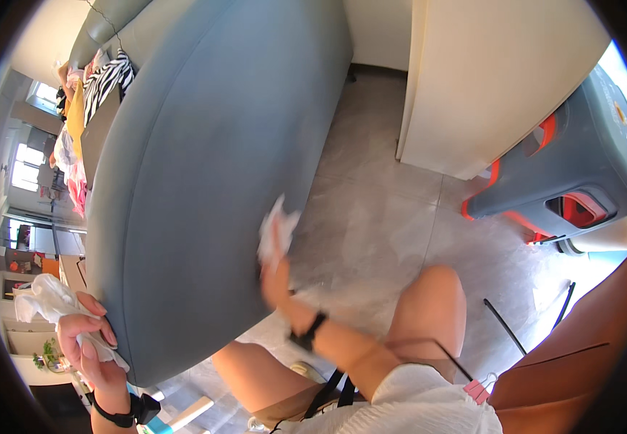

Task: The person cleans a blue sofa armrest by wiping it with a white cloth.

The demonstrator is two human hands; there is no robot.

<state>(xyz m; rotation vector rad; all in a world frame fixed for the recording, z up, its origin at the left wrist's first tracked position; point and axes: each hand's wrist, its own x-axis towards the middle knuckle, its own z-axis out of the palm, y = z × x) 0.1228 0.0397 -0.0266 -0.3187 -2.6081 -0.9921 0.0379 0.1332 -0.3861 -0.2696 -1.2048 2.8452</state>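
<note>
The broad grey panel of an upholstered sofa (205, 163) fills the middle of the view. My right hand (275, 282), blurred, has a white tissue or cloth (278, 230) in its fingers, against the panel near its lower edge. At the lower left, my left hand (88, 344) is at the sofa's rounded edge, its fingers curled around a crumpled white cloth or tissue (47, 298). Part of that cloth lies under my palm. Black bands circle both my wrists.
A grey stool-like plastic piece with red trim (541, 173) stands at the right beside a pale cabinet panel (487, 81). Brown furniture (573, 347) is at my right. Clothes and a striped fabric (110, 78) lie beyond the sofa. Grey floor tiles (367, 217) run below.
</note>
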